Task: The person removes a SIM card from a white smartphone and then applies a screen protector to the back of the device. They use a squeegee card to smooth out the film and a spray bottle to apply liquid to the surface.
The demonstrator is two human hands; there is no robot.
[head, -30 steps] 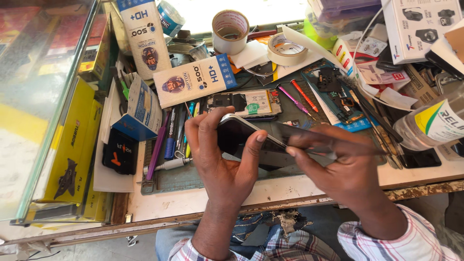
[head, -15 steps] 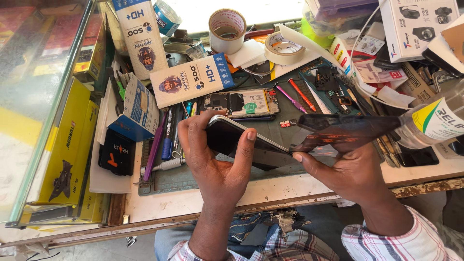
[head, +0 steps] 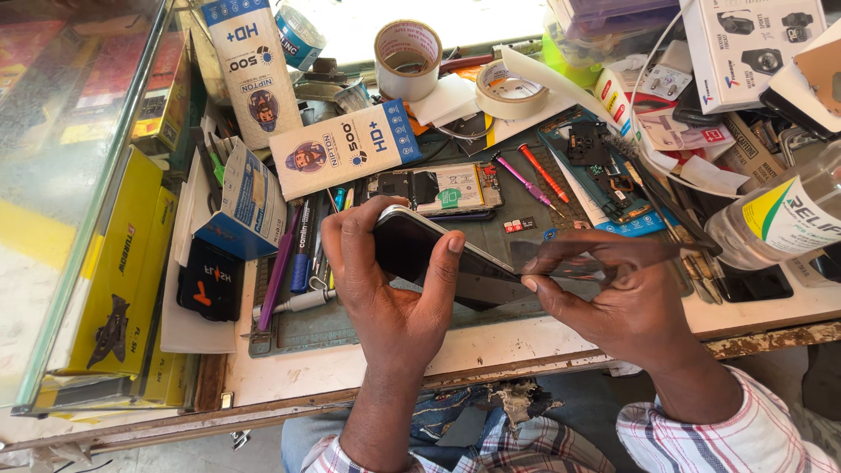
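A phone repair stall: a cluttered workbench (head: 561, 337) with an opened phone (head: 435, 189) at its middle, small screwdrivers (head: 531, 178), tape rolls (head: 407, 60) at the far edge, and boxed accessories (head: 342, 149) beside a glass display counter (head: 70, 175) on the left.

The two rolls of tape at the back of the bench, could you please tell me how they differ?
The tall tape roll stands high-walled, with a tan-brown outer face; the flat tape roll is low and wide, and pale cream. The tall roll sits further left, behind the white and blue box; the flat one lies nearer the pink and red screwdrivers. Both rest hole-up, untouched by either hand.
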